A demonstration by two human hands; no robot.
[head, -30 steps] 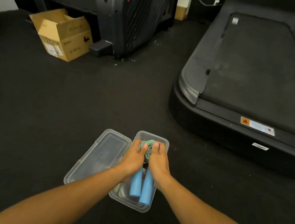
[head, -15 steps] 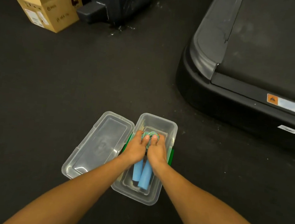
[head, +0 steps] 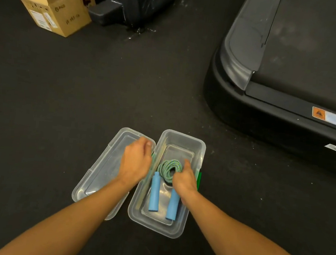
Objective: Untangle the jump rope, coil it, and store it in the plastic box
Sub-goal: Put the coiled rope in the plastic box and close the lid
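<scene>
The jump rope lies inside the clear plastic box on the dark floor. Its green cord is coiled at the far end, and the two blue handles lie side by side pointing toward me. My right hand is down in the box, closed over the right side of the coil and the top of the right handle. My left hand hovers over the right edge of the box's clear lid, fingers loosely bent, holding nothing. The lid lies flat just left of the box.
A black treadmill fills the right side, its corner close to the box. A cardboard carton stands at the far left, next to a black machine base. A green latch shows on the box's right side.
My left hand has let go of the rope and moved left over the lid. The handles now rest apart on the box's bottom. The right hand stays on the coil.
</scene>
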